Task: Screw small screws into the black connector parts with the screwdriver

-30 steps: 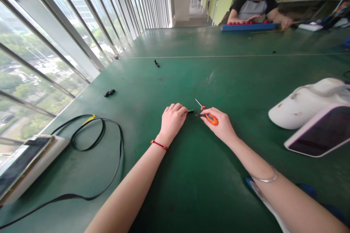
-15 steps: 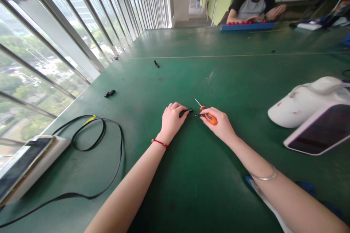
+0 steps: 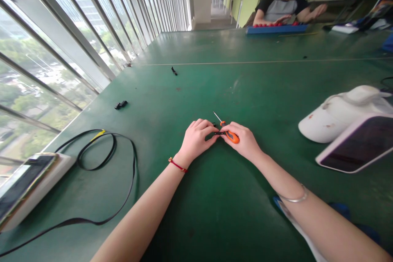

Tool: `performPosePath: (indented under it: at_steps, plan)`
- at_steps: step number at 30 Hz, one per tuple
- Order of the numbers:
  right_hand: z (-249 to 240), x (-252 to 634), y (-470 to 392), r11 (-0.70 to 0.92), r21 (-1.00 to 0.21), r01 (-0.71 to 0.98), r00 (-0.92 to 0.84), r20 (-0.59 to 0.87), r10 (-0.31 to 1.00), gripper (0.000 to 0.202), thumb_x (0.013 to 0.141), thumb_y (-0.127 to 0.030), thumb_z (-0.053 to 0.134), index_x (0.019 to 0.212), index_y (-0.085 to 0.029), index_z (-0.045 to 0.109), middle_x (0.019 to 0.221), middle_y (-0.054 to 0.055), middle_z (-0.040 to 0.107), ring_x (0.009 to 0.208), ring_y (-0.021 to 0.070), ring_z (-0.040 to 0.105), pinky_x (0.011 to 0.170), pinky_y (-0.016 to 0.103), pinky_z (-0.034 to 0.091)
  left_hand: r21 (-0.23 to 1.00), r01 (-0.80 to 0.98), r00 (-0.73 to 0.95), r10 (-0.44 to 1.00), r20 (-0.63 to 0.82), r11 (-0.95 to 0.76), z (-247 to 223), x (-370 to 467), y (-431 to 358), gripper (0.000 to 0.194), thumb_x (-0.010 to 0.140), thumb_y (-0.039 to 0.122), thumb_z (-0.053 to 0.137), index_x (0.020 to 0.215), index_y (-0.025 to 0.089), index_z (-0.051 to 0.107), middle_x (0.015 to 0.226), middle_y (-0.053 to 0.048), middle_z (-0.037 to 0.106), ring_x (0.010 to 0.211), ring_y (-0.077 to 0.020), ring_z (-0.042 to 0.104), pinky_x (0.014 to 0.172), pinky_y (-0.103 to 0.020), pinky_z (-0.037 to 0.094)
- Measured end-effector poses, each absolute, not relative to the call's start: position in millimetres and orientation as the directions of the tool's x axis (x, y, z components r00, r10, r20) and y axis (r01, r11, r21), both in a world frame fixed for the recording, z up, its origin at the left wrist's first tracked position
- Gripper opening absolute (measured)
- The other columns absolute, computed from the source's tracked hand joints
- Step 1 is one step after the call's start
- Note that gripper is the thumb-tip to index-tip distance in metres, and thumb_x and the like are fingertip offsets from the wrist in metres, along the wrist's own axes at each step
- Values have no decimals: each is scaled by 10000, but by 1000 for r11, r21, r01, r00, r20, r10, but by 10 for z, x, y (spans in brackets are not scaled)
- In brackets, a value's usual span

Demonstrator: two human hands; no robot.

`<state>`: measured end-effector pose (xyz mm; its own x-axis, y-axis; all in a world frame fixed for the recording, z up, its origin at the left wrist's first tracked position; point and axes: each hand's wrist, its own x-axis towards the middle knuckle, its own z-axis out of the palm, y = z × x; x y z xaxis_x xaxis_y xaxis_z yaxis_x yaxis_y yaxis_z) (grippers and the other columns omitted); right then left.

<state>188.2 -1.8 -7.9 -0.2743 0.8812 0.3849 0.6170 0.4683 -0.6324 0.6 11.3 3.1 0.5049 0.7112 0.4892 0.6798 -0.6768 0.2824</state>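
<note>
My left hand [image 3: 197, 138], with a red cord at the wrist, is closed, thumb and index fingertips on one end of a small, narrow black part [image 3: 219, 133]. My right hand [image 3: 244, 138] pinches the other end of that part. The same hand also keeps a screwdriver [image 3: 232, 136] with an orange and black handle tucked in its grip, its thin metal shaft pointing up and left, away from the black part. Just behind my left fingertips shows the end of a second small dark piece [image 3: 214, 124], mostly hidden by the hand.
Two small black pieces, one nearer [image 3: 120, 105] and one farther [image 3: 174, 71], lie on the green table [image 3: 190, 94]. At left a black cable [image 3: 134, 163] loops beside a white device [image 3: 39, 188]. A white device with a dark screen [image 3: 359, 143] stands right. Across sits a person behind a blue tray [image 3: 276, 29].
My hands have come together: the left fingers, apart from the right hand before, now touch the black part in it. The screwdriver has shifted slightly left with my right hand.
</note>
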Motion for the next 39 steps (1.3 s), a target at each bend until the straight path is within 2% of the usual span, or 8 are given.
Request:
performPosePath:
  at_steps: [7, 10, 13, 16, 20, 26, 34, 39]
  plan:
    - [-29, 1893, -14, 421, -716, 556, -171, 398, 902, 144, 805, -297, 566, 910, -217, 624, 914, 42, 657, 811, 178, 622, 754, 289, 470, 375, 740, 336, 790, 512, -558, 30, -11, 138, 98, 799, 285, 615, 829, 217, 679, 1025, -30, 647, 961, -188, 554, 836, -332, 433]
    - [-20, 1903, 6, 394, -754, 525, -127, 388, 913, 137, 823, -295, 537, 889, -205, 617, 885, 36, 663, 777, 166, 619, 728, 276, 468, 390, 732, 377, 809, 451, -559, 1, -3, 174, 82, 791, 267, 623, 820, 224, 686, 1098, -15, 643, 1021, -202, 544, 888, -348, 433]
    - [-20, 1910, 21, 382, -772, 508, -124, 373, 919, 130, 809, -282, 549, 880, -202, 622, 898, 34, 667, 786, 168, 616, 737, 276, 459, 420, 732, 377, 833, 406, -536, -33, 21, 191, 88, 795, 246, 613, 820, 212, 690, 1032, -19, 662, 959, -196, 562, 877, -343, 451]
    - [-22, 1916, 26, 372, -782, 501, -128, 357, 925, 135, 801, -277, 552, 880, -197, 627, 888, 34, 668, 749, 161, 606, 712, 273, 454, 499, 737, 270, 875, 402, -456, -39, 6, 216, 97, 791, 239, 608, 809, 192, 690, 948, -36, 661, 899, -183, 581, 847, -318, 472]
    - [-33, 1923, 25, 362, -789, 496, -134, 342, 930, 141, 794, -273, 553, 882, -192, 628, 871, 32, 665, 706, 148, 589, 678, 264, 445, 540, 789, 55, 910, 411, -292, 48, -278, 335, 121, 775, 255, 603, 795, 179, 696, 925, -45, 668, 887, -192, 599, 843, -310, 473]
    - [-51, 1922, 31, 349, -792, 500, -138, 325, 936, 142, 781, -261, 560, 884, -194, 629, 857, 29, 654, 686, 141, 570, 674, 264, 434, 452, 865, -413, 819, 398, 217, 177, -1231, 477, 208, 747, 296, 591, 841, 163, 722, 934, -76, 659, 895, -234, 596, 823, -333, 458]
    - [-55, 1919, 32, 341, -793, 505, -146, 311, 939, 142, 780, -251, 554, 893, -200, 623, 892, 32, 658, 714, 148, 577, 690, 271, 438, 351, 811, -572, 757, 315, 467, 184, -1638, 425, 284, 736, 360, 582, 929, 217, 732, 970, -86, 650, 911, -267, 582, 770, -356, 459]
    - [-53, 1917, 30, 336, -796, 503, -152, 301, 941, 144, 780, -248, 555, 898, -197, 621, 902, 37, 658, 716, 150, 579, 691, 274, 438, 424, 721, -684, 662, 308, 548, 290, -1702, 419, 320, 714, 390, 599, 953, 220, 728, 943, -80, 686, 894, -268, 607, 803, -380, 467]
